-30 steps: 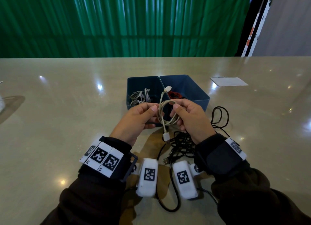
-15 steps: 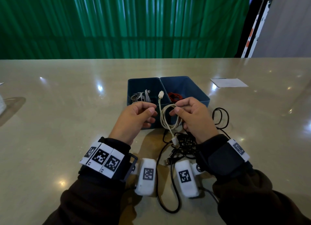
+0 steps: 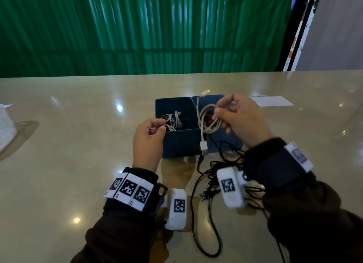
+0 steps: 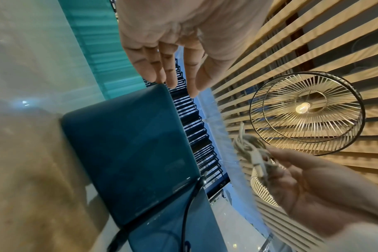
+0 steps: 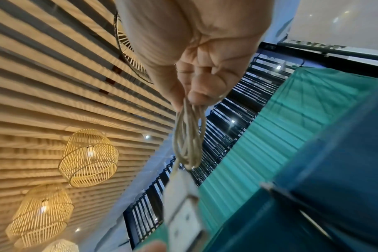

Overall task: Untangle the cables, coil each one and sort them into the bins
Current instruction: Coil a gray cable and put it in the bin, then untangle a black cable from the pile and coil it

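Step in hand: binning a coiled cable. Right hand [image 3: 240,121] pinches the white cable [image 3: 209,118], wound in a loose coil, held up over the seam between the two bins; one plug points up, the USB plug [image 3: 203,150] dangles in front of the left bin [image 3: 180,142]. Left hand [image 3: 148,139] hovers at that bin's near rim, fingers loosely curled and apparently empty, though the head view is poor there.

Next move calls for carrying the coil over the left bin, which already holds white cables [image 3: 172,119], and releasing without the coil springing open.

Count: two bins, left and right bin [image 3: 225,139]; one red cable [image 3: 208,117] in the right bin; a black cable tangle [image 3: 218,170] on the table [image 3: 78,144], number unclear.
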### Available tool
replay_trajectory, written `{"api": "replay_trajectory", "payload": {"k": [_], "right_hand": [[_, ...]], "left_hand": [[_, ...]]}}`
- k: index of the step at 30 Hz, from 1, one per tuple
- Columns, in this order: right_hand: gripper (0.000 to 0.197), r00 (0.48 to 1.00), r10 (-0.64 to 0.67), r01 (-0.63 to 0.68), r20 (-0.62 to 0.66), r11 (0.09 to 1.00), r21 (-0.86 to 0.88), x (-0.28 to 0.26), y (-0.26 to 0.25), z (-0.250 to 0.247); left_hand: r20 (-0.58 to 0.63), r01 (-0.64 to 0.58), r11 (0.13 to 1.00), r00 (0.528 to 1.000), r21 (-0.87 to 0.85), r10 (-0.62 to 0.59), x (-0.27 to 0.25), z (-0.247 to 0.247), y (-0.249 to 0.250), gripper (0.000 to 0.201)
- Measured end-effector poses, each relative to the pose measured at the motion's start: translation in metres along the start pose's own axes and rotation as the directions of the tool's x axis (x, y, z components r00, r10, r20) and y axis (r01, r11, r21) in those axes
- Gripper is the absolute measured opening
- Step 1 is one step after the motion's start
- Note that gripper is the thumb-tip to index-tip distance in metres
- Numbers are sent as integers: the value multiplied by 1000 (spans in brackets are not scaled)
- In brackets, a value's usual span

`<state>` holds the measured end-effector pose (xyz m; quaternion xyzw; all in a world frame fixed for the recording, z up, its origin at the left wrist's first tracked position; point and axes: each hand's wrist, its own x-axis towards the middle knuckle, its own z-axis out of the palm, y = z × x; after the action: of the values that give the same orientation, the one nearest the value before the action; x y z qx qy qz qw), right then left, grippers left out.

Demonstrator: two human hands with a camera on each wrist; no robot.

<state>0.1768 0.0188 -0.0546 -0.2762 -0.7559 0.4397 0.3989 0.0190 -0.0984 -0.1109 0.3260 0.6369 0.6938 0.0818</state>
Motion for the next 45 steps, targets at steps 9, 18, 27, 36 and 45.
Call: {"api": "replay_trajectory", "payload": {"k": [9, 18, 27, 36, 45], "right_hand": [[23, 983, -163, 183, 90, 926, -331, 92, -34, 41], [29, 787, 252, 411, 563, 467, -783, 104, -17, 93], [13, 661, 519, 477, 542, 267, -838, 103, 3, 132], [17, 668, 382, 405, 639, 533, -743, 104, 10, 122], [14, 839, -73, 373, 540, 798, -473, 70, -13, 65]], "left_hand": [[11, 57, 998, 998, 35, -58, 5, 0, -10, 22], [30, 26, 997, 999, 68, -28, 7, -1, -13, 15], [39, 30, 997, 999, 70, -33, 7, -2, -12, 25], [36, 17, 995, 999, 96, -21, 6, -3, -12, 21], [-12, -108, 981, 994, 162, 111, 4, -3, -5, 23]]}}
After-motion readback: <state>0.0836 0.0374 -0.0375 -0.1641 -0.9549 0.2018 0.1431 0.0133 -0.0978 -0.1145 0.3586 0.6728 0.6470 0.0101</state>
